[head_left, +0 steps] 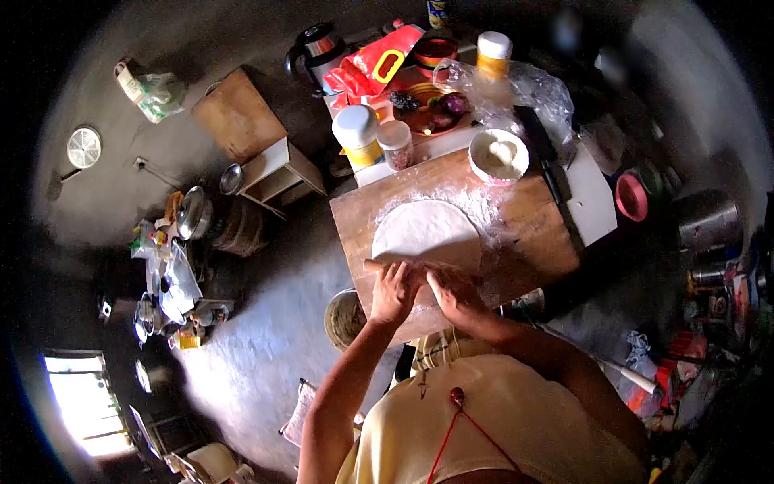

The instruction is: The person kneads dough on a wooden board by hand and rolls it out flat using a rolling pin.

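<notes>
A round, flat sheet of pale dough [427, 230] lies on a floured wooden board [532, 242]. Across its near edge runs a thin wooden rolling pin [374, 264]. My left hand [394, 292] is closed on the pin's left part, and my right hand [454, 295] is closed on it farther right, the two hands close together. Part of the pin and the dough's near edge are hidden under my hands. Loose flour is scattered behind and to the right of the dough. A bowl of flour [499, 156] stands at the board's far edge.
Behind the board are lidded jars [355, 135], a red bag [375, 64], a plate with dark vegetables [435, 109] and clear plastic wrap. A dark-handled knife [552, 181] lies at the board's far right. A bucket [347, 320] stands below its left edge.
</notes>
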Demonstrator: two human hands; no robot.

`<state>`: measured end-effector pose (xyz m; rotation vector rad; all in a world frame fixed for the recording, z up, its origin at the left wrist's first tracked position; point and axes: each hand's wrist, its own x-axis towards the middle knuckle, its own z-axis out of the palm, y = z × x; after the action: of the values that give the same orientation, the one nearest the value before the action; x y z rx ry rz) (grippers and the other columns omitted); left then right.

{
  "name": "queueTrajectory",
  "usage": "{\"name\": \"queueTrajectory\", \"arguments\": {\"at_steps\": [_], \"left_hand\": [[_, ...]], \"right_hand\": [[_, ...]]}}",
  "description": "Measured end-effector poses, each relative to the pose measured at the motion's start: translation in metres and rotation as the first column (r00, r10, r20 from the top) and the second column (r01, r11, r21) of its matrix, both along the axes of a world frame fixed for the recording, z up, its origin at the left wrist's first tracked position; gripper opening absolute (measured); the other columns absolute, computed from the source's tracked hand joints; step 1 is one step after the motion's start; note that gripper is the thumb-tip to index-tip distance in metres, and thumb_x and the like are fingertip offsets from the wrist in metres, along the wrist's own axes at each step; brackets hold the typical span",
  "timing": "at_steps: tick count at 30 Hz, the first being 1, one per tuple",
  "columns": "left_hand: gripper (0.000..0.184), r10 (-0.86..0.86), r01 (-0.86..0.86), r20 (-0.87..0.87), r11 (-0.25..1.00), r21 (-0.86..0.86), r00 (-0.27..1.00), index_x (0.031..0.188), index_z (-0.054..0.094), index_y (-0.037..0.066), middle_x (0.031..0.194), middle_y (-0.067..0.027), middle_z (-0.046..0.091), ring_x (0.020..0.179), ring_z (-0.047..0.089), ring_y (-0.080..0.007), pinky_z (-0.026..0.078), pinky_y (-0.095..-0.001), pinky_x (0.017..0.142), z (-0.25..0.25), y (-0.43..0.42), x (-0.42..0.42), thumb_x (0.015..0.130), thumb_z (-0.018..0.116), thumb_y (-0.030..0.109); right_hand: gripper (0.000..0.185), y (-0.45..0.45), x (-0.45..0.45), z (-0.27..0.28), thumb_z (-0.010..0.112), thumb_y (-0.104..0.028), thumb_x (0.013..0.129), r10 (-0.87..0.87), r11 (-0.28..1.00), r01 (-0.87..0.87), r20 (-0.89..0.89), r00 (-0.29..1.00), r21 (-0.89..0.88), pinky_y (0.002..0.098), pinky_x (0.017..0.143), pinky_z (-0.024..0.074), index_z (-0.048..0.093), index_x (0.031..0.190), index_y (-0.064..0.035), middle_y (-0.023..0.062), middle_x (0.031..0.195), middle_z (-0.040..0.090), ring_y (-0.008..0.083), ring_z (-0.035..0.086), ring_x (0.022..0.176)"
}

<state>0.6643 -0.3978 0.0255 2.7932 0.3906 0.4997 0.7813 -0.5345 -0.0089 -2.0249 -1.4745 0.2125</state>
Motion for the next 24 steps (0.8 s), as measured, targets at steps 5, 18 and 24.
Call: {"name": "queueTrajectory", "arguments": {"at_steps": [5,18,24], "left_hand": [[0.034,-0.054,0.055,-0.042,0.998,0.018,0.998,0.107,0.065,0.01,0.106,-0.0064,0.059,0.1,0.057,-0.0263,0.042,-0.0395,0.088,0.004,0.01,-0.009,0.078,0.072,0.026],[0.047,-0.093,0.066,-0.084,0.958,-0.278,0.992,0.127,0.054,0.004,0.128,-0.0176,0.05,0.124,0.043,-0.0371,0.035,-0.0468,0.102,-0.012,0.029,-0.005,0.083,0.063,0.02],[0.061,-0.057,0.071,0.083,0.98,-0.184,0.995,0.15,0.029,0.004,0.156,-0.0181,0.027,0.146,0.021,-0.0311,0.016,-0.0449,0.119,-0.011,0.041,0.048,0.09,0.041,0.009]], "right_hand": [[0.035,-0.007,-0.009,0.011,0.048,-0.007,0.089,0.047,0.998,-0.052,0.116,0.992,0.044,0.0452,0.096,0.0431,0.053,0.123,0.0003,0.02,0.117,0.059,0.0369,0.057,0.109],[0.046,0.007,-0.026,0.012,0.049,-0.016,0.093,-0.067,0.996,0.067,-0.001,0.998,-0.053,0.0458,0.111,0.0322,0.046,0.137,-0.0007,0.0199,0.142,0.045,0.0364,0.043,0.131],[0.061,0.06,0.01,0.0,0.049,-0.014,0.091,-0.178,0.977,0.209,0.373,0.911,-0.045,0.0549,0.115,0.0219,0.03,0.148,-0.0018,0.0189,0.152,0.034,0.0369,0.031,0.14]]}}
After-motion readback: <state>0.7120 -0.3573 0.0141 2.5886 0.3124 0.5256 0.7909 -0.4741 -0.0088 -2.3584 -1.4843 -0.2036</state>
